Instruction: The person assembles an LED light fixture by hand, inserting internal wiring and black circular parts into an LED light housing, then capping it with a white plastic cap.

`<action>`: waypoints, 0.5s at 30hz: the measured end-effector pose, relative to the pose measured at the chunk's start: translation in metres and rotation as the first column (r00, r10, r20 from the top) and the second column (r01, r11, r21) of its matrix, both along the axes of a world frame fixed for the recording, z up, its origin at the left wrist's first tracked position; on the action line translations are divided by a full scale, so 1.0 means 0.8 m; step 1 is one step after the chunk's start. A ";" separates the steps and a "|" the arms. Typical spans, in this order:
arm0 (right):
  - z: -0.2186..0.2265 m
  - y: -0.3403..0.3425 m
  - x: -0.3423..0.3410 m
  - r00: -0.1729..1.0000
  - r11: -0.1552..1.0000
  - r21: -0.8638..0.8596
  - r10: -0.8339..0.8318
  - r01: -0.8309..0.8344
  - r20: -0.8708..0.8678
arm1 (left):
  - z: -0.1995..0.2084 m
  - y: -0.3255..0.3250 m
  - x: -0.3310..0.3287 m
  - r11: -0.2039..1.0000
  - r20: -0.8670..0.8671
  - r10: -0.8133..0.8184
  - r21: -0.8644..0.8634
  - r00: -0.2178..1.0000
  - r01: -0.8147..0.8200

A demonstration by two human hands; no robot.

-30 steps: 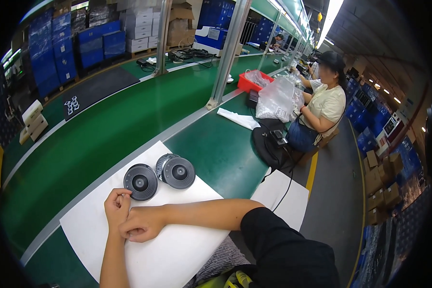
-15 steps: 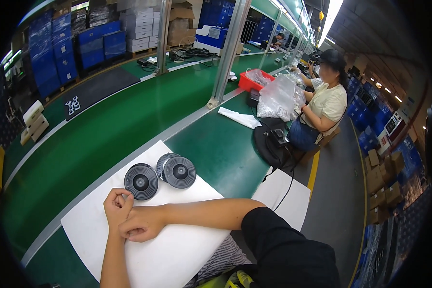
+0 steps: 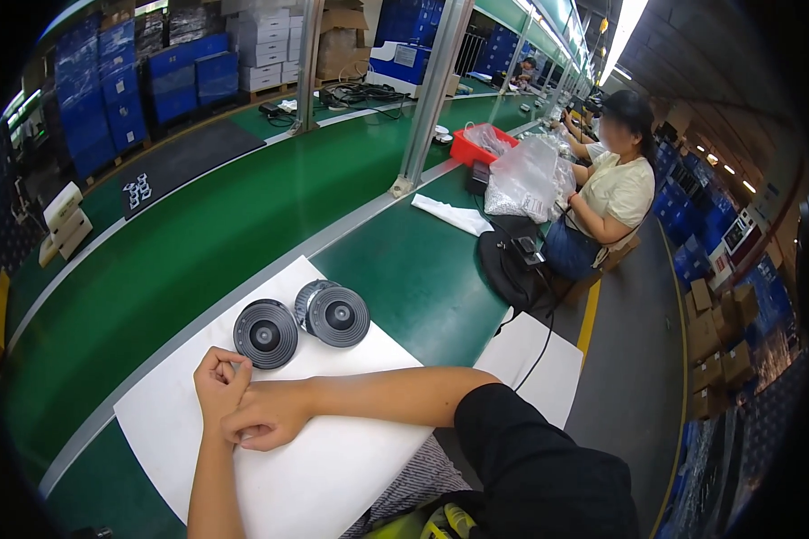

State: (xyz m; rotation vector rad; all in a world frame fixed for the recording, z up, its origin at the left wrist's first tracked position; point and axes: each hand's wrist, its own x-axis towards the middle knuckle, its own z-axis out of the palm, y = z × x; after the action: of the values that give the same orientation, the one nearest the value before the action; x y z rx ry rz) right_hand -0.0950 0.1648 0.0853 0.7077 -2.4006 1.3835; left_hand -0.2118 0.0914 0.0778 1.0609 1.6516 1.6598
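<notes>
Two round black parts with ringed faces, like small speakers, rest on a white sheet (image 3: 333,476). The left one (image 3: 265,334) lies just beyond my left hand; the right one (image 3: 338,315) is tilted and shows a patterned side. My left hand (image 3: 219,384) is closed with its fingers curled, its knuckles close to the left part, and I see nothing in it. Across my left wrist lies my right hand (image 3: 268,417), its fingers folded in and no object showing. The undersides of both hands are hidden.
A green bench (image 3: 404,260) runs along a green conveyor belt (image 3: 207,234), with a metal post (image 3: 431,108) between. Farther right are a black bag (image 3: 503,265) with a cable, a plastic bag (image 3: 526,184) and a red bin (image 3: 476,148). A co-worker (image 3: 616,189) sits there.
The view has shifted very slightly. Both hands and the two round parts keep their places; the co-worker's arms have moved a little by the plastic bag.
</notes>
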 end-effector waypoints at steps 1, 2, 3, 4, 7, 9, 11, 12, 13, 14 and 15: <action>0.002 -0.001 0.000 1.000 1.000 -0.013 -0.004 0.004 -0.014 | -0.004 0.000 -0.002 1.000 -0.005 -0.003 0.003 1.000 0.003; 0.004 -0.002 -0.001 1.000 1.000 -0.012 -0.001 0.001 -0.013 | -0.006 -0.001 -0.003 1.000 -0.010 -0.007 0.007 1.000 0.007; 0.006 -0.003 -0.001 0.999 1.000 -0.017 -0.004 0.004 -0.040 | -0.004 -0.002 -0.003 1.000 -0.010 -0.004 0.007 1.000 0.004; 0.007 -0.005 -0.001 0.998 1.000 -0.025 -0.012 0.010 -0.064 | -0.002 -0.003 -0.002 1.000 -0.008 -0.001 0.007 1.000 0.001; 0.000 -0.003 -0.001 1.000 1.000 0.021 -0.012 0.012 0.013 | 0.005 -0.003 0.002 1.000 0.004 -0.003 0.003 1.000 0.003; -0.003 -0.003 -0.001 1.000 1.000 0.008 -0.008 0.008 0.002 | 0.005 -0.004 0.004 1.000 0.014 -0.008 0.000 1.000 0.008; -0.004 -0.002 0.000 1.000 1.000 -0.001 -0.008 0.008 -0.009 | 0.002 -0.002 0.005 1.000 0.034 -0.012 0.010 0.999 0.012; -0.004 -0.001 0.001 1.000 1.000 -0.002 -0.009 0.009 -0.013 | 0.001 0.000 0.006 1.000 0.036 -0.015 0.010 0.999 0.015; -0.003 -0.001 0.003 1.000 1.000 -0.005 -0.013 0.013 -0.018 | 0.001 0.001 0.006 0.999 0.024 -0.025 0.022 0.999 0.025; -0.001 0.001 0.005 1.000 1.000 -0.006 -0.018 0.018 -0.017 | 0.000 0.003 0.006 0.999 0.013 -0.036 0.033 0.999 0.036; 0.001 0.005 0.008 1.000 1.000 0.012 -0.019 0.019 0.003 | -0.002 0.006 0.005 0.999 0.014 -0.042 0.033 0.999 0.041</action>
State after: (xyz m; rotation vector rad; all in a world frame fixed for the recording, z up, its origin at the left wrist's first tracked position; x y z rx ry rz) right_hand -0.0886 0.1687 0.0859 0.6848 -2.4141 1.3652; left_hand -0.2074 0.0962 0.0760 1.0894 1.5877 1.6693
